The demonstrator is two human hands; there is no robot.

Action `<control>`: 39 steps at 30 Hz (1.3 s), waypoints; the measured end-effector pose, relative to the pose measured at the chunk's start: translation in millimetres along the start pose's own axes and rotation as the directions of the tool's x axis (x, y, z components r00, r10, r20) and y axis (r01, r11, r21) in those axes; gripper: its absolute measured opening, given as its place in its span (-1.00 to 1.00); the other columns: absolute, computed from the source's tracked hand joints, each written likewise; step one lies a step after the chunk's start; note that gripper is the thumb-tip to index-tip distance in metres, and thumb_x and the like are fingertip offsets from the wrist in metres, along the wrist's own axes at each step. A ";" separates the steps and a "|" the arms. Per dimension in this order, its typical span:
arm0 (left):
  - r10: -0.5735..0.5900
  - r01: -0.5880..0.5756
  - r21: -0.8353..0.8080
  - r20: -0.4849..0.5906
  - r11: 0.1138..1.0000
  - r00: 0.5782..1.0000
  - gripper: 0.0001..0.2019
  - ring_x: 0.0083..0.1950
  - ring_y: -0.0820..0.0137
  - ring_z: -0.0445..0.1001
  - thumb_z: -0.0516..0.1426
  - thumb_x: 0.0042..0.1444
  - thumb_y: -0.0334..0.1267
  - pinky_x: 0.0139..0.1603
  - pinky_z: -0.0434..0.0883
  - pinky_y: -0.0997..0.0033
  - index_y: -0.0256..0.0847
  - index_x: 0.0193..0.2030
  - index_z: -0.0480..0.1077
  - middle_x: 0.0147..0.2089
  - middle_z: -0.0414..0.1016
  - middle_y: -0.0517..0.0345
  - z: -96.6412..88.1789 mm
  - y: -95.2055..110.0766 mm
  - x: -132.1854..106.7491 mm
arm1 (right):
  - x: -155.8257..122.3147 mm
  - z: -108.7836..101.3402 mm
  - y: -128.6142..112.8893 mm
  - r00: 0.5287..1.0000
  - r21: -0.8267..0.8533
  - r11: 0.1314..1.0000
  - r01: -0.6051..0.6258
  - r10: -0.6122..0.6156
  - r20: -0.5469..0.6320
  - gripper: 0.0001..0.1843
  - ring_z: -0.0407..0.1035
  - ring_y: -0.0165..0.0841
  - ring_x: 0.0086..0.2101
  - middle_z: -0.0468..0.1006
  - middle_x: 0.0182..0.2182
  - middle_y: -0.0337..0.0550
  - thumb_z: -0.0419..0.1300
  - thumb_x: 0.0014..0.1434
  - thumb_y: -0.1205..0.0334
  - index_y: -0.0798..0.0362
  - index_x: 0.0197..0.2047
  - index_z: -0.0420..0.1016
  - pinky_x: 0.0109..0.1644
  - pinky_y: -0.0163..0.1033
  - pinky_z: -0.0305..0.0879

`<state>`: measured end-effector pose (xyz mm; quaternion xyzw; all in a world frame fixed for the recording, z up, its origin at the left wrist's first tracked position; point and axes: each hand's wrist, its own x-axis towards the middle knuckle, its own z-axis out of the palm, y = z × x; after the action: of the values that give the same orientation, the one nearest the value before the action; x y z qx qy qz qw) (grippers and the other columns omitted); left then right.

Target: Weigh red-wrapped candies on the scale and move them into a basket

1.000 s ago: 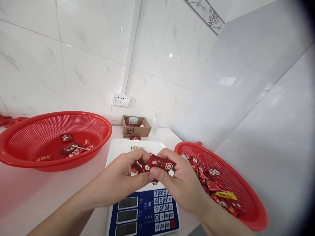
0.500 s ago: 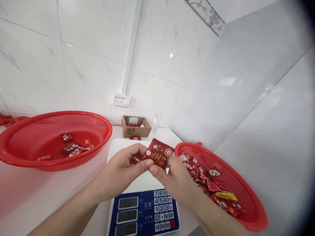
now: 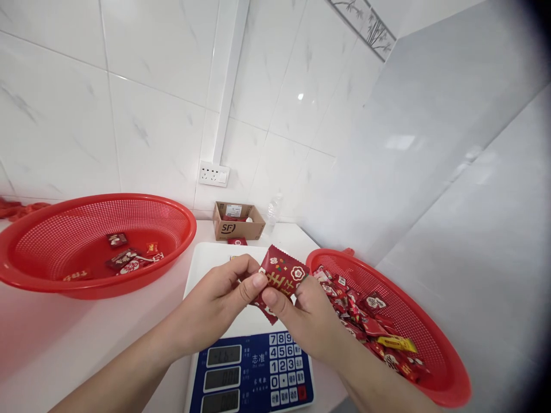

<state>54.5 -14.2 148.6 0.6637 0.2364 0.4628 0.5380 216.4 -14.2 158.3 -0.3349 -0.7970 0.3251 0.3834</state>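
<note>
Looking from a distance, I see on the counter (image 3: pixel 51 344) the left basket (image 3: pixel 64 229) with only a few wrapped packets (image 3: pixel 124 259) and the right basket (image 3: pixel 434 327) with a heap (image 3: pixel 365 321) of them. Between stands the scale (image 3: pixel 206 261), probably to keep both within reach. Behind it, a cardboard box (image 3: pixel 241 230) contains something red, too small to tell. My left hand (image 3: pixel 224 298) and right hand (image 3: pixel 312 321) both grip one red packet (image 3: pixel 282 269) above the scale, perhaps so its printed face turns toward me.

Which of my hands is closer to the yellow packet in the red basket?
Right. Your right hand grips a red packet on the side towards the yellow packet; your left hand grips its opposite side, farther away.
</note>
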 end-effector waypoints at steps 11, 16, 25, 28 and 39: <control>0.032 -0.039 0.118 0.059 0.992 0.998 -0.72 -0.27 0.43 0.33 -0.09 0.27 -0.08 -0.25 0.34 0.49 -0.20 -0.31 0.28 -0.31 0.36 0.17 -1.3 -2.4 -2.7 | 0.6 -1.6 -2.3 0.998 0.025 0.998 0.062 -0.063 0.018 -0.78 0.23 -0.49 -0.50 0.38 -0.50 -0.33 0.10 0.25 0.17 0.03 -0.43 0.37 -0.39 -0.38 0.21; 0.050 -0.061 0.170 0.068 0.984 0.996 -0.73 -0.17 0.37 0.35 -0.09 0.28 -0.10 -0.11 0.32 0.39 -0.18 -0.20 0.35 -0.22 0.42 0.13 -2.0 -2.2 -2.9 | 3.9 -1.3 -4.3 0.998 0.124 0.992 0.000 -0.008 0.066 -0.77 0.24 -0.43 -0.41 0.35 -0.47 -0.31 0.18 0.19 0.12 0.04 -0.44 0.35 -0.30 -0.35 0.23; -0.009 0.015 0.134 -0.046 0.991 0.999 -0.79 -0.23 0.34 0.36 0.08 0.17 -0.09 -0.18 0.35 0.32 -0.21 -0.30 0.32 -0.30 0.39 0.14 -1.9 -4.3 -2.9 | 2.4 0.0 -9.9 0.986 0.018 0.991 -0.134 0.131 0.102 -0.72 0.30 -0.34 -0.37 0.40 -0.46 -0.27 0.15 0.18 -0.01 0.03 -0.38 0.44 -0.30 -0.28 0.27; -0.035 0.041 0.087 -0.070 0.995 0.997 -0.77 -0.25 0.35 0.38 0.09 0.16 -0.08 -0.23 0.37 0.32 -0.22 -0.32 0.31 -0.33 0.39 0.14 -1.4 -4.7 -2.7 | 1.3 -1.1 -9.1 0.983 -0.031 0.989 -0.142 0.144 0.115 -0.75 0.33 -0.32 -0.34 0.47 -0.38 -0.25 0.19 0.15 0.00 0.01 -0.31 0.47 -0.26 -0.26 0.29; -0.032 0.029 -0.032 -0.104 0.999 0.994 -0.73 -0.39 0.48 0.35 0.03 0.20 -0.06 -0.40 0.36 0.48 -0.24 -0.33 0.28 -0.41 0.32 0.23 1.9 -4.7 0.4 | -2.2 0.6 1.2 0.997 -0.004 0.998 -0.066 0.066 -0.030 -0.75 0.41 -0.36 -0.35 0.52 -0.31 -0.18 0.10 0.24 0.11 0.05 -0.10 0.45 -0.33 -0.32 0.38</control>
<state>57.2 -13.3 144.4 0.6268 0.2673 0.4920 0.5419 217.3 -15.4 156.2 -0.3667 -0.7805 0.3305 0.3834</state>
